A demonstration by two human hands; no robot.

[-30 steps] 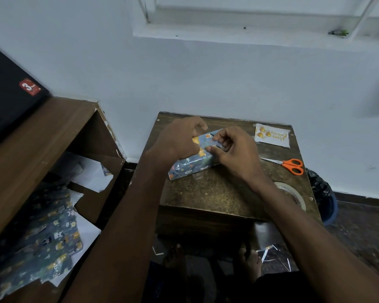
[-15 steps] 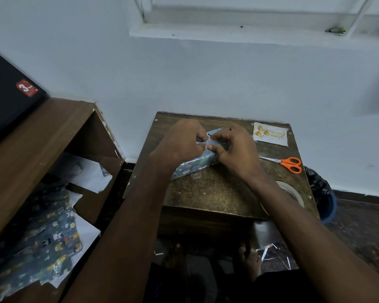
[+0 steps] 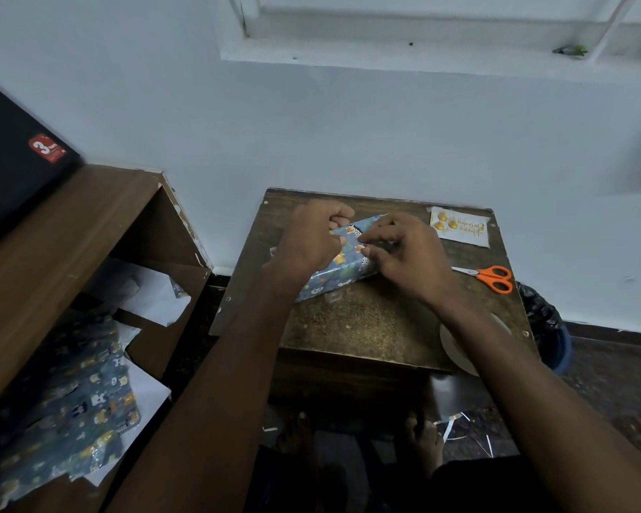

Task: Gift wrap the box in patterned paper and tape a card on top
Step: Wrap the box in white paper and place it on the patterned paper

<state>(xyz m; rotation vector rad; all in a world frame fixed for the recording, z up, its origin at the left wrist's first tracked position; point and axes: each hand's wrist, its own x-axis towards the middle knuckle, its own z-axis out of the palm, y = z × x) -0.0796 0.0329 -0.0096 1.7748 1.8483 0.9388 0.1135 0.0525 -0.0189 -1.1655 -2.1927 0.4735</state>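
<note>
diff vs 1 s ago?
Both hands closed in over the wrapped box: left hand slid onto its top, right hand now pinches the paper flap beside it. Card, scissors and tape roll stayed put.

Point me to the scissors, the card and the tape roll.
scissors (image 3: pixel 494 278): head view, on the orange handle loops.
card (image 3: pixel 459 226): head view, on the middle of its printed face.
tape roll (image 3: pixel 456 346): head view, on the visible left rim beside the right forearm.
</note>
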